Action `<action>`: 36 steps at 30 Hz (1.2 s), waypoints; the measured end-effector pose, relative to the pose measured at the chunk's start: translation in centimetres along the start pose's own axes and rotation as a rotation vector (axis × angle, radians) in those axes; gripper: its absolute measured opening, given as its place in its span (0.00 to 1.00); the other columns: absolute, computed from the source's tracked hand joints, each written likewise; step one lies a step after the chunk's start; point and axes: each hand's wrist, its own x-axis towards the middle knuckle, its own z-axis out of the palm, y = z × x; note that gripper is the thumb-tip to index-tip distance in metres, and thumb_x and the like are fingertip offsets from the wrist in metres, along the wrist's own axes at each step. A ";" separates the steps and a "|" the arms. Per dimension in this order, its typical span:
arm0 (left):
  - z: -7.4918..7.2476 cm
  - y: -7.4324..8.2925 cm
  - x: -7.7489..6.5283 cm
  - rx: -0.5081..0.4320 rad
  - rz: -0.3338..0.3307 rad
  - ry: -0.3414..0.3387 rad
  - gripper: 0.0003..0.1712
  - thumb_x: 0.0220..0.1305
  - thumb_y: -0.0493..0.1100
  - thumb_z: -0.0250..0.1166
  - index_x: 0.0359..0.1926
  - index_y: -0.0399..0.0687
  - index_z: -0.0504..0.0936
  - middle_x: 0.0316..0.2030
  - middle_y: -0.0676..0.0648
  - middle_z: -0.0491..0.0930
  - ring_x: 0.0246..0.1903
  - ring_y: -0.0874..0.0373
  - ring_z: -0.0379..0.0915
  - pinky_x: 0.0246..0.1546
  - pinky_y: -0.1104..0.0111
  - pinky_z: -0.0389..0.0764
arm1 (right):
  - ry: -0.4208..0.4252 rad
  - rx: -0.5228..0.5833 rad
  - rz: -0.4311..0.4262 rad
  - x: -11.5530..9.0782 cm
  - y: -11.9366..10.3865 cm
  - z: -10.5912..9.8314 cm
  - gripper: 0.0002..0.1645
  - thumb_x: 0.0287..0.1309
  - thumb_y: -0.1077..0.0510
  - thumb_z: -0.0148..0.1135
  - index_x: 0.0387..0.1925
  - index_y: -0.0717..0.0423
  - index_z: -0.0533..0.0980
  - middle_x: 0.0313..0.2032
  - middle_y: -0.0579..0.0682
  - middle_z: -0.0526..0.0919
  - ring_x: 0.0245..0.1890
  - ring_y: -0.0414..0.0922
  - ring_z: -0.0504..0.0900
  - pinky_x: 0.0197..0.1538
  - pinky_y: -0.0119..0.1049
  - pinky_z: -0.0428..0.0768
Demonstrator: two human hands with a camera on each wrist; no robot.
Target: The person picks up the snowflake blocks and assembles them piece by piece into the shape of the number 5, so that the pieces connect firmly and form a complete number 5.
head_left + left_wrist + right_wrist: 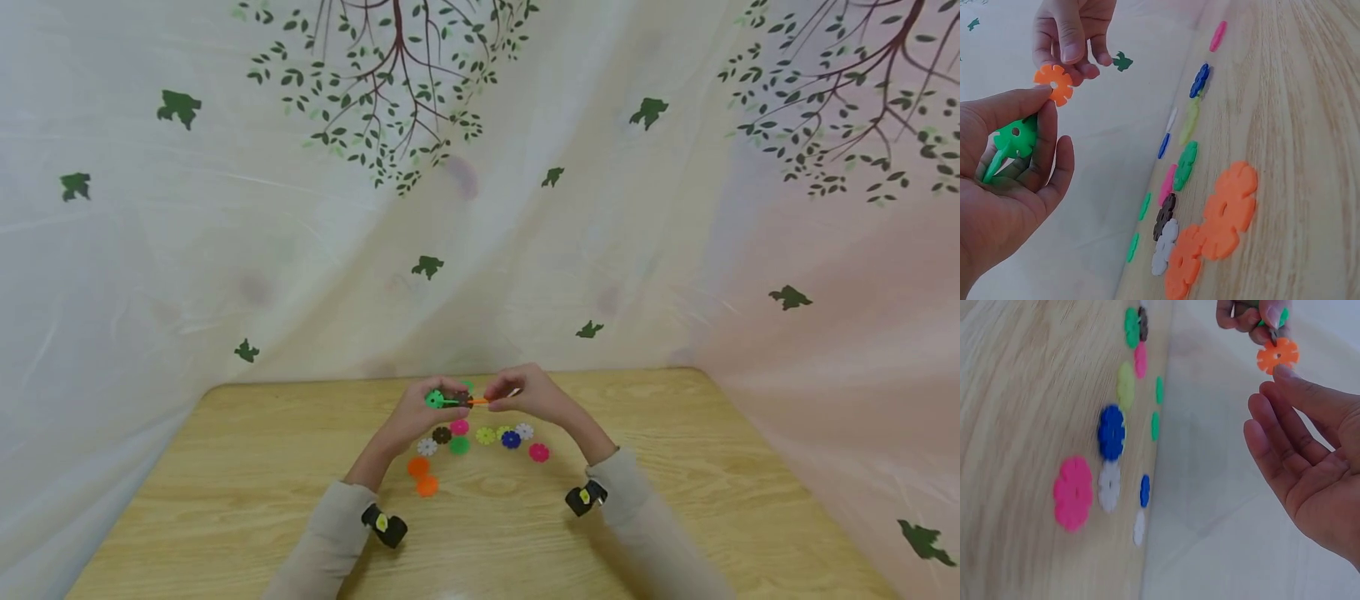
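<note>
In my left hand [420,412] I grip a small joined piece of notched, flower-shaped plastic discs. It includes green discs [1016,139], a brown disc [465,401] between the fingers, and an orange disc [1054,85] at the end toward the right. Left thumb and index finger pinch the joint beside the orange disc; the palm partly hides the green ones. My right hand [536,393] meets the orange disc's outer edge with thumb and index fingertips, its other fingers loosely bent and apart from the disc. Both hands are raised above the table.
Loose flower discs lie on the wooden table [637,517] beneath the hands: two orange discs [1230,209] nearest, then white, a dark brown disc [442,435], pink, green, yellow and a blue disc [1111,432]. A pink disc [539,452] lies rightmost. A printed curtain [337,275] hangs behind.
</note>
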 end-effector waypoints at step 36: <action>-0.4 -0.2 0.0 0.016 -0.054 0.019 0.20 0.61 0.38 0.74 0.54 0.39 0.83 0.47 0.39 0.83 0.46 0.54 0.78 0.47 0.65 0.84 | -0.298 -0.175 0.111 -4.1 4.8 -1.5 0.09 0.50 0.71 0.74 0.35 0.64 0.83 0.32 0.54 0.87 0.31 0.36 0.79 0.35 0.27 0.81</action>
